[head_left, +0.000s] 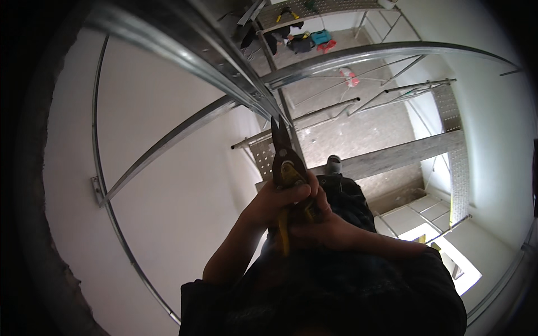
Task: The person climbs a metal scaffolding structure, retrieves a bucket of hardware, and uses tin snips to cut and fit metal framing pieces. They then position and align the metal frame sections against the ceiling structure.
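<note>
Both my hands grip a pair of tin snips [284,154] with dark blades and yellow handles. My left hand [280,199] wraps round the snips just below the pivot, its thumb lying across them. Lower down, my right hand [316,221] closes round the handles from the other side. The blades point away from me and stand slightly apart at the tips. Those tips meet the end of a long metal profile [246,92] overhead, seen beside its lower edge. Whether metal lies between the blades is too dark to tell.
A curved-looking metal channel [381,54] crosses ahead, with another [168,143] to the left. Below, a scaffold plank [398,154] runs by my shoe [333,164]. Scaffold tubes [330,112] stand beyond it. A teal tool case [321,37] and a red-and-white bag [349,77] lie farther off.
</note>
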Motion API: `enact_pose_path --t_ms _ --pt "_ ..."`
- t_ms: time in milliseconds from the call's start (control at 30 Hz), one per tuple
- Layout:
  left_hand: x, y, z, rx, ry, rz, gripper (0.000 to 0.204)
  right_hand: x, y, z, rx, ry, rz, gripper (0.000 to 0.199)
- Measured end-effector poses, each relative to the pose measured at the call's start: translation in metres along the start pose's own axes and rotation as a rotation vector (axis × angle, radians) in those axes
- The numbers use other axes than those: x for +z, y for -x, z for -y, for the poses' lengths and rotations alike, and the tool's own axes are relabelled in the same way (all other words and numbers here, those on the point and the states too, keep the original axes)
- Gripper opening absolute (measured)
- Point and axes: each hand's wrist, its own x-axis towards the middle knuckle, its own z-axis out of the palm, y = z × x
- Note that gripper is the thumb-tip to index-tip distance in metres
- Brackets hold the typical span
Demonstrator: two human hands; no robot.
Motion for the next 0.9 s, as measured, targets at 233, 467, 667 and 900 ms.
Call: enact_pose_path --t_ms 233,467,667,900 --pt "0.018 -0.015 -0.007 0.124 -0.010 -0.083 0.028 -0.029 0.001 0.020 0.064 -0.142 0.228 0.037" --pt "0.020 -0.021 -0.005 0.201 0.036 -0.164 0.026 -0.039 -0.012 0.018 0.029 -0.208 0.313 0.024" --pt "0.022 -0.022 -0.007 0.229 0.035 -0.225 0.029 -0.045 -0.016 0.029 0.075 -0.169 0.347 0.026" --pt "0.023 -0.024 -0.009 0.243 0.046 -0.200 0.029 -0.048 -0.018 0.035 0.063 -0.125 0.392 0.021"
